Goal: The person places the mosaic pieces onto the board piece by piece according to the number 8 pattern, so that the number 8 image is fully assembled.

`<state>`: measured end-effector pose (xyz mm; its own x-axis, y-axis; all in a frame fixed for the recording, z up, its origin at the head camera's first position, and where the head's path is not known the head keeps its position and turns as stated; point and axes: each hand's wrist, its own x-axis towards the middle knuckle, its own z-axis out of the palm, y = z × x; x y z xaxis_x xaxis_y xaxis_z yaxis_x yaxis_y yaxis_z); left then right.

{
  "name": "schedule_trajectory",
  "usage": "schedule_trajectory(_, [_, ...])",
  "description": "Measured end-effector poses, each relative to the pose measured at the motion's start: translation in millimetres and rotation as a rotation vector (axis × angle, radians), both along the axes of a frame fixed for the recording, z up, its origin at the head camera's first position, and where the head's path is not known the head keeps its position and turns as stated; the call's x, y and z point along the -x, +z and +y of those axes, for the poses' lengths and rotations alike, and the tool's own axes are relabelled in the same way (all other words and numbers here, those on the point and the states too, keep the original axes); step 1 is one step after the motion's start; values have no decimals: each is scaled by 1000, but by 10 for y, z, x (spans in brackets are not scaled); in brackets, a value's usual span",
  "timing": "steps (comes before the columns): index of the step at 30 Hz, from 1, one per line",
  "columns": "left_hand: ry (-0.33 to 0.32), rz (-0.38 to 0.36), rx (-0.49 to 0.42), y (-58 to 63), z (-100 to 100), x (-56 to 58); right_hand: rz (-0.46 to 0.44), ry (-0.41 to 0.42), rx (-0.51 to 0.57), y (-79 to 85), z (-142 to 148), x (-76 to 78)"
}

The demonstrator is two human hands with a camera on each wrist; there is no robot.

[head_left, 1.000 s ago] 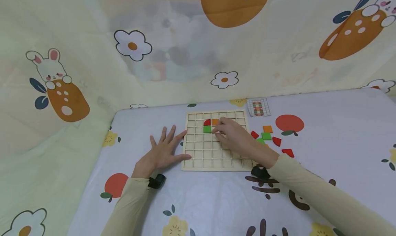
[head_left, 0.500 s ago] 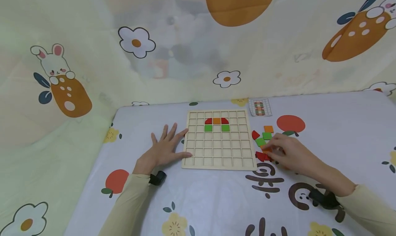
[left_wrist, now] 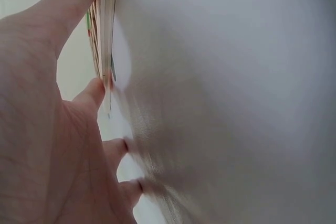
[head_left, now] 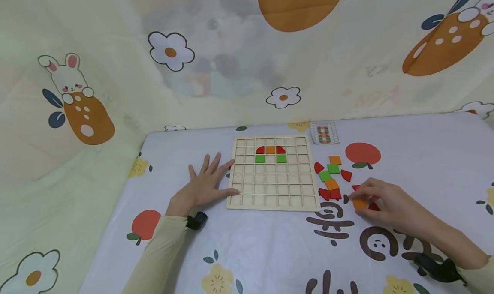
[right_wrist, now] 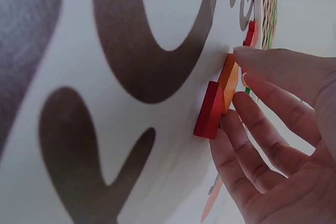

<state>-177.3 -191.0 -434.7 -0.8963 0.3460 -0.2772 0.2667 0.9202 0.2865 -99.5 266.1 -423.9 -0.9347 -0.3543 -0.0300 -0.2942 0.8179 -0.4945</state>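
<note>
I have the fingers of the right hand (head_left: 390, 205) pinching an orange square tile (head_left: 359, 204), right of the wooden grid board (head_left: 272, 208); likely light and stiff, best held by opposite edges; left hand (head_left: 203, 188), spread, touches the board

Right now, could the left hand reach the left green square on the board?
Probably yes: the left hand touches the left edge of the board, and nothing lies between it and that green square.
</note>
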Motion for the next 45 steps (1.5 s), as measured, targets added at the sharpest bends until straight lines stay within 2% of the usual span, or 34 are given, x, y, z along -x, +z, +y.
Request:
schedule_trajectory(5, [-5,3,-11,7,0,5,-6,11,-1,-24,84,-28])
schedule_trajectory(17, [-10,9,-24,18,7,5,-83,-38,9,35,305,-15])
schedule_trajectory(22, [-8,6,-30,7,9,14,-70,-29,4,44,329,-5])
schedule_trajectory(26, [-11,5,-29,5,6,23,-110,-32,-6,91,325,28])
schedule_trajectory(31, [-15,-1,-20,-6,5,34,-181,-3,-48,119,336,57])
schedule_trajectory(35, [-20,-3,-13,-3,7,29,-202,37,-53,116,353,56])
schedule_trajectory(39, [-18,-6,-6,2,7,21,-180,80,-51,129,340,74])
schedule_trajectory(45, [-16,-10,-15,2,-3,10,-102,139,-41,214,204,158])
